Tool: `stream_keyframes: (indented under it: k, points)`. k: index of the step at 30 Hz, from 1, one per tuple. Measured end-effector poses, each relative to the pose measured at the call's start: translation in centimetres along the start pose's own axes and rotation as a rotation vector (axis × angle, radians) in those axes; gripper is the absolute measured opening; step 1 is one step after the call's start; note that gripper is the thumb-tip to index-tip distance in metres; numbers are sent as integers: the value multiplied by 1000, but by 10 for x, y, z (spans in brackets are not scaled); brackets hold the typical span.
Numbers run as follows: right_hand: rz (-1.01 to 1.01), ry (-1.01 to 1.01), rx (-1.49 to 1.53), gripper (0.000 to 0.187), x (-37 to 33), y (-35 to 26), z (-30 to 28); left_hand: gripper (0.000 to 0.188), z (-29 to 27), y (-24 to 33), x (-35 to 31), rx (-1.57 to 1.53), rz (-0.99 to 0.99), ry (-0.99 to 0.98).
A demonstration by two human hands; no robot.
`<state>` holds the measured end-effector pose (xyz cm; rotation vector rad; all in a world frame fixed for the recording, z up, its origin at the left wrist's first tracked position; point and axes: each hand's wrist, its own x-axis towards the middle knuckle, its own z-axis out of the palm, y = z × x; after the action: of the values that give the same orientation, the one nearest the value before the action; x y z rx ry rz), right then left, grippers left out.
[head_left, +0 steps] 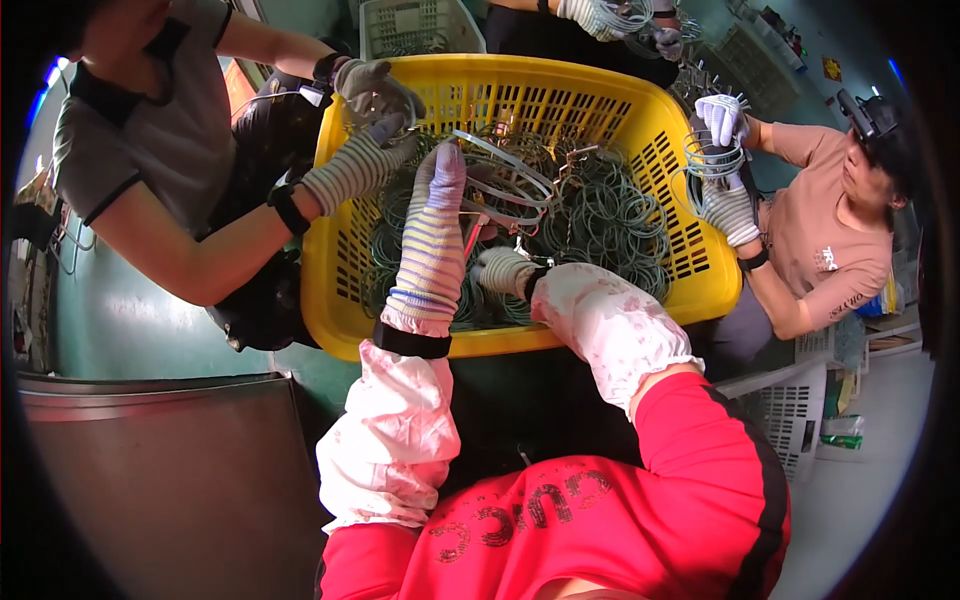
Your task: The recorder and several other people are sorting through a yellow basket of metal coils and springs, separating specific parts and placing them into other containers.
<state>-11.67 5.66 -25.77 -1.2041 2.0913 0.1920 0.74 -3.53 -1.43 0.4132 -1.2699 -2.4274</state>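
Observation:
A large yellow plastic basket [545, 72] in front of me holds a tangled heap of thin grey-green wire rings [615, 225]. My left hand [436, 205], in a striped knit glove, is raised over the heap, its fingers closed on a few shiny metal hoops [515, 180] that reach to the right. My right hand [503, 271], gloved too, is lower down among the rings, fingers curled; what they grip is hidden. A small red strip [474, 234] shows between my two hands, its kind unclear. Pale patterned sleeve covers run up both my forearms.
At the left, a co-worker's gloved hands [362, 165] hold rings over the basket's rim. Another person's gloved hands [724, 165] at the right grip a ring bundle. A third person's hand [605, 15] is at the far side. A metal-topped surface [160, 440] stands at the near left.

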Motion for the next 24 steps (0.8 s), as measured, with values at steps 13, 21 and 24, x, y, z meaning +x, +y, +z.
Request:
stream_keyframes:
  k: [13, 21, 24]
  points:
    - [-442, 1595, 317, 20, -215, -37, -166, 62, 31, -5, 11, 362, 143, 120]
    - [-564, 1596, 471, 24, -206, -25, -158, 65, 21, -9, 16, 295, 197, 126]
    - [-533, 1663, 1157, 34, -205, -26, -163, 66, 25, 17, 0, 254, 145, 154]
